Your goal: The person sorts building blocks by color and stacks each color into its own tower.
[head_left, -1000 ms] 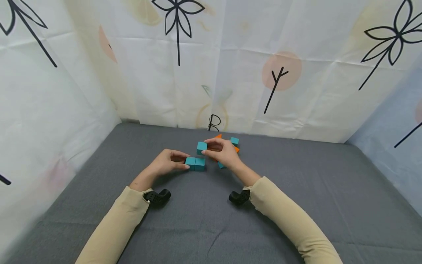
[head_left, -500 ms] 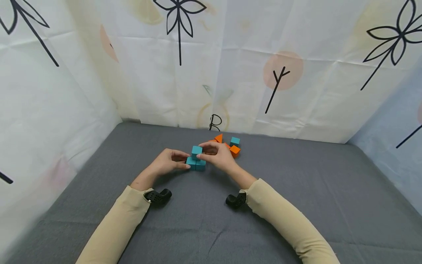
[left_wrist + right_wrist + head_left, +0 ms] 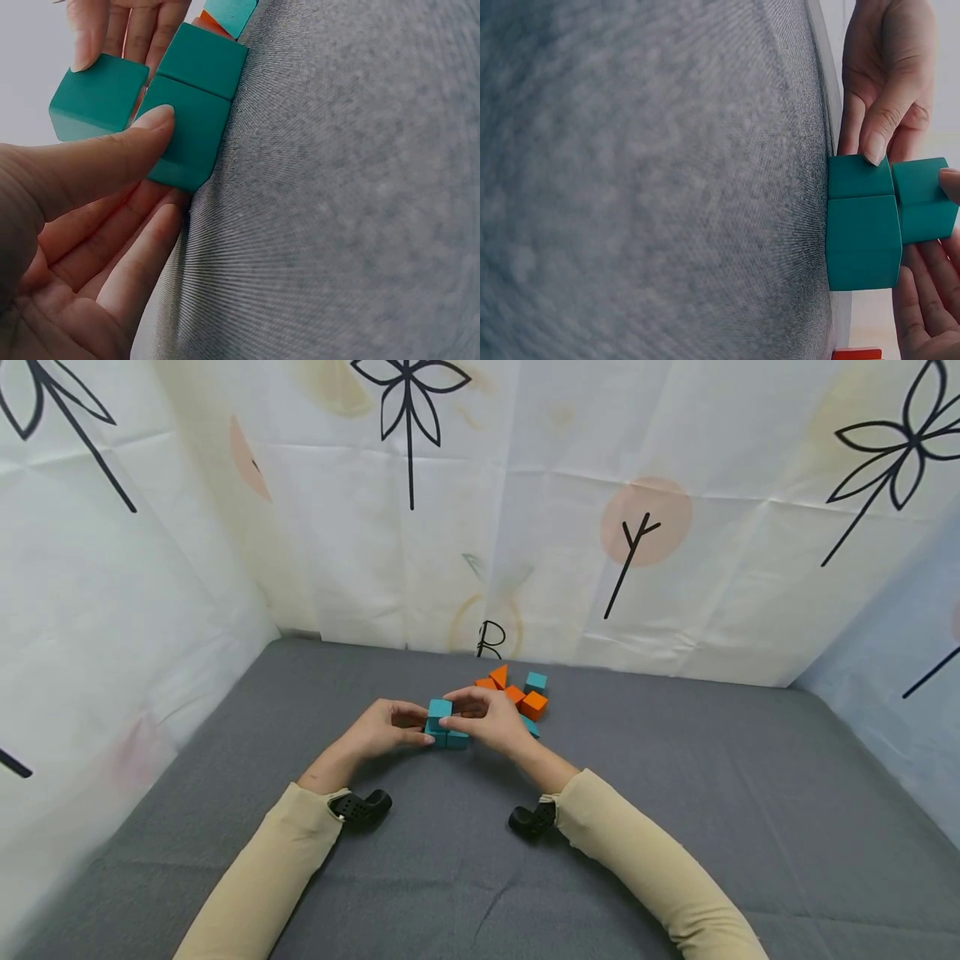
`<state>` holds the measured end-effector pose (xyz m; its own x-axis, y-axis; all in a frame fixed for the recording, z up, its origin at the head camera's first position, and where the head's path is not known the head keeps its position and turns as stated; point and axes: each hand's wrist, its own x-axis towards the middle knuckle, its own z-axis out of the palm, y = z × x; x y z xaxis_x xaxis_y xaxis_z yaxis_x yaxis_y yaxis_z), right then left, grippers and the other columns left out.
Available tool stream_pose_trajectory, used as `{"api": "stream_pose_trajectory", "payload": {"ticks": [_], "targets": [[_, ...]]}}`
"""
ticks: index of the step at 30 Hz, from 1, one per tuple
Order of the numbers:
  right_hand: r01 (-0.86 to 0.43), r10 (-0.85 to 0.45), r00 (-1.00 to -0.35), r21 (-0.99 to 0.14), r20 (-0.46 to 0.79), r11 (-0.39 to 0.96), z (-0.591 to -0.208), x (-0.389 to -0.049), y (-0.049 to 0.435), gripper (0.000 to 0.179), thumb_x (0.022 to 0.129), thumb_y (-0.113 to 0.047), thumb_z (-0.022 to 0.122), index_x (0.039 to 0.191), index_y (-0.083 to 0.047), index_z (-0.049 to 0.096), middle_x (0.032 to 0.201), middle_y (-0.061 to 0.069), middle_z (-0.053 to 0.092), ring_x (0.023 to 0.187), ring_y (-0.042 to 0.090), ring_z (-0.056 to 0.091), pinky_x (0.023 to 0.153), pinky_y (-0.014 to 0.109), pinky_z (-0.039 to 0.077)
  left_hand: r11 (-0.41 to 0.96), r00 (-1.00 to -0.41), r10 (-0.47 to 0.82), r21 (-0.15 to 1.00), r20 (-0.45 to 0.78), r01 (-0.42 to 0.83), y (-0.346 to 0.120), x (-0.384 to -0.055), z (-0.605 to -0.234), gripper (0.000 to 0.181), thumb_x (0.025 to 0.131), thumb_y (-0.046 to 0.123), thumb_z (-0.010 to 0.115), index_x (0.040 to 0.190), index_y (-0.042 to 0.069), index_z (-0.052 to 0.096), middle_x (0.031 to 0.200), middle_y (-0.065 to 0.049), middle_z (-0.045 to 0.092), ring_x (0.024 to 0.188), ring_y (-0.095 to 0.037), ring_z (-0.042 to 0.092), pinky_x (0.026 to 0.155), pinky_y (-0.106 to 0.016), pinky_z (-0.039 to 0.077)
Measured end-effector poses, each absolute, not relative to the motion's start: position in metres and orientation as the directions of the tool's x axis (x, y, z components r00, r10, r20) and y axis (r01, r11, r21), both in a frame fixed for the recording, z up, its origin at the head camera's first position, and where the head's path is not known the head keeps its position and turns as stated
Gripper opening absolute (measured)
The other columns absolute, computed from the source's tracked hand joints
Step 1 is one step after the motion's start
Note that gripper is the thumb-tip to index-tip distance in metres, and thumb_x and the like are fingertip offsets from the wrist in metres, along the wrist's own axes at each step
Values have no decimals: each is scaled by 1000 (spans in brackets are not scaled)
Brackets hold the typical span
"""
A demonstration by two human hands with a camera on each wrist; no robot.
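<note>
Two teal cubes stand side by side on the grey cloth, the left one (image 3: 195, 146) and the right one (image 3: 457, 741). My left hand (image 3: 382, 727) holds the left cube, thumb on its near face and fingers behind it. A third teal cube (image 3: 439, 712) is over the left cube, pinched between the thumb and fingers of my right hand (image 3: 487, 718). In the right wrist view this upper cube (image 3: 922, 199) is very close to the lower pair; whether it touches them I cannot tell.
Behind my right hand lie several orange blocks, among them a triangle (image 3: 498, 676) and a cube (image 3: 534, 705). Another teal cube (image 3: 536, 682) is at the back, and a teal piece (image 3: 530, 727) is partly hidden by the hand. A patterned white curtain (image 3: 555, 527) hangs beyond the table.
My right hand has carried the third teal cube leftward and down, from right of the pair to over the left cube. The left hand has stayed on its cube.
</note>
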<state>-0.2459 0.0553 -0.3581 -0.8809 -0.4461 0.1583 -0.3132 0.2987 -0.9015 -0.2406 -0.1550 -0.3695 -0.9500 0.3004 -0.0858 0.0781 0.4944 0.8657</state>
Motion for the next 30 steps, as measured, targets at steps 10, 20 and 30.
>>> {"api": "stream_pose_trajectory", "payload": {"ticks": [10, 20, 30], "targets": [[-304, -445, -884, -899, 143, 315, -358, -245, 55, 35, 86, -14, 72, 119, -5, 65, 113, 14, 67, 103, 25, 64, 89, 32, 52, 505, -944, 316, 859, -90, 87, -156, -240, -370, 40, 84, 13, 74, 121, 1, 64, 118, -16, 67, 112, -29, 62, 94, -42, 50], [-312, -459, -878, -893, 140, 325, -357, -244, 55, 36, 85, -17, 73, 118, -6, 65, 113, 13, 67, 103, 26, 63, 89, 33, 52, 508, -945, 315, 857, -93, 85, -158, -239, -369, 39, 84, 13, 74, 120, 2, 65, 118, -15, 67, 113, -29, 61, 93, -41, 51], [-321, -468, -874, -876, 128, 360, -356, -244, 54, 36, 85, -20, 73, 119, -9, 66, 114, 10, 67, 106, 23, 62, 91, 34, 50, 528, -946, 311, 844, -88, 95, -156, -240, -370, 40, 85, 14, 74, 121, 2, 63, 119, -16, 66, 113, -29, 61, 94, -42, 50]]}}
